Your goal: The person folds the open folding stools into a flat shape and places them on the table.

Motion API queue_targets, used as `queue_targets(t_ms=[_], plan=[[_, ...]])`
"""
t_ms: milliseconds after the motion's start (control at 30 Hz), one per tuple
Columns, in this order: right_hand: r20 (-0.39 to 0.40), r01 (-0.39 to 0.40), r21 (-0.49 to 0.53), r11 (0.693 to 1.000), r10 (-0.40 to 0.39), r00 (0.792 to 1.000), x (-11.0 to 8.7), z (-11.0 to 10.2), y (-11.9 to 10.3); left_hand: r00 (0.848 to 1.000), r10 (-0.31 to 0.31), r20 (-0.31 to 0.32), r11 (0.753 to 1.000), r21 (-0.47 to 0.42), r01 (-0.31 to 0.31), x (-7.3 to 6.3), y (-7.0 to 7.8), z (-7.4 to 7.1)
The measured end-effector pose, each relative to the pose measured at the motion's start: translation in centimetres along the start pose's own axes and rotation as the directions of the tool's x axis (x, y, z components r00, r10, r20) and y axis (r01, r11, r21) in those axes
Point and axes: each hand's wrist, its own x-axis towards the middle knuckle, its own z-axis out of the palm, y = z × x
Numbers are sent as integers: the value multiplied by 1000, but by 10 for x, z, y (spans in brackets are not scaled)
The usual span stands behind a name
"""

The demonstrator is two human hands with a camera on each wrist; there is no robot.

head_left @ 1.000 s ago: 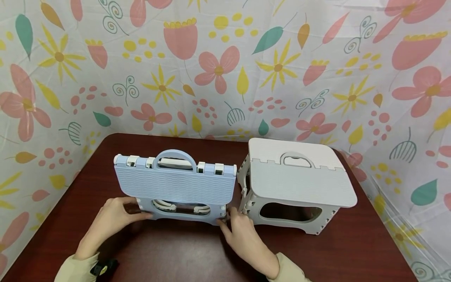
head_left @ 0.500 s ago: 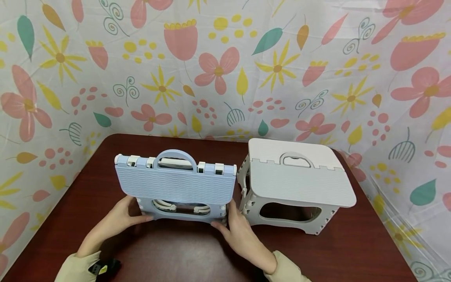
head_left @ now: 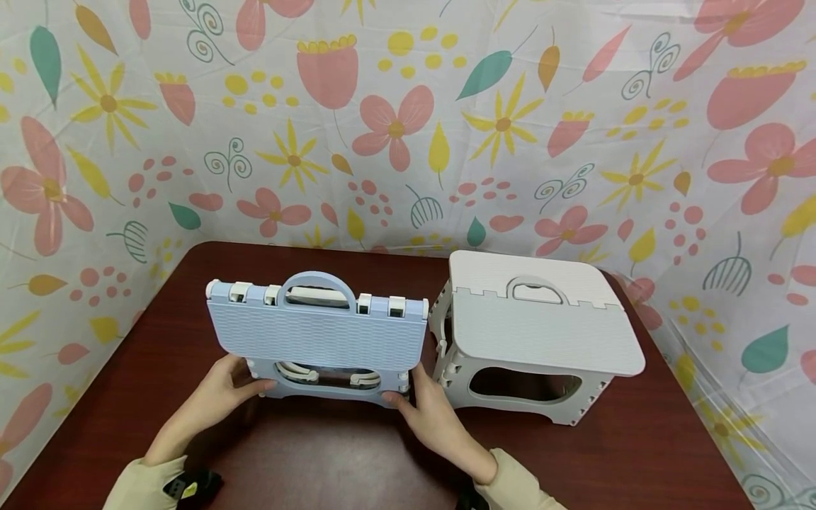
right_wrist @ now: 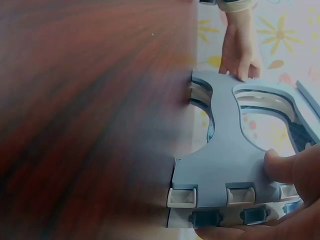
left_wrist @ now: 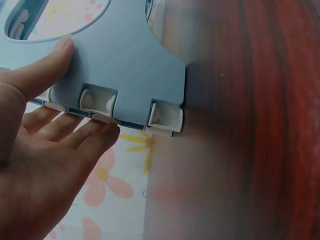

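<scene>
A light blue plastic folding stool point(head_left: 319, 329) stands on the table, partly folded, its textured top panel hanging down toward me and its arched carry handle point(head_left: 319, 280) uppermost. My left hand point(head_left: 219, 393) grips the stool's left side low down. In the left wrist view, the left thumb point(left_wrist: 55, 65) lies on the leg panel point(left_wrist: 135, 55), while the other fingers reach round the white-hinged edge. At the other end my right hand point(head_left: 436, 418) holds the leg panel the same way, and in the right wrist view its thumb point(right_wrist: 280, 165) presses near the oval opening.
Close on the right stands a grey-white folding stool point(head_left: 542, 326), unfolded, with a flat top and small handle. Both stools are on a dark red-brown wooden table point(head_left: 319, 460). A flower-patterned cloth point(head_left: 395, 177) hangs behind and at the sides.
My right hand has shifted slightly, its thumb moving left and up onto the leg panel's lower corner. The left thumb has risen a little. Both stools stay in place.
</scene>
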Motion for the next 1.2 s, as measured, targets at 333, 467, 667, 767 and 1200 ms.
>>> queue_targets(t_ms=[333,467,667,767,1200], plan=[[22,-20,26,999,20,1000,2,-2,0,999,-31,-15,999,14,31,0,1,0],[21,-25,21,999,25,999,2,-2,0,999,-43,-28,999,20,44,-1,1,1],[15,-26,22,999,26,1000,2,-2,0,997,-63,-48,997,50,66,-2,4,0],[10,-23,23,999,22,1000,2,-1,-1,996,-75,-49,996,51,77,-2,5,0],[3,3,-14,1000,-3,1000,0,-1,-3,989,-123,-81,989,76,130,-4,6,0]])
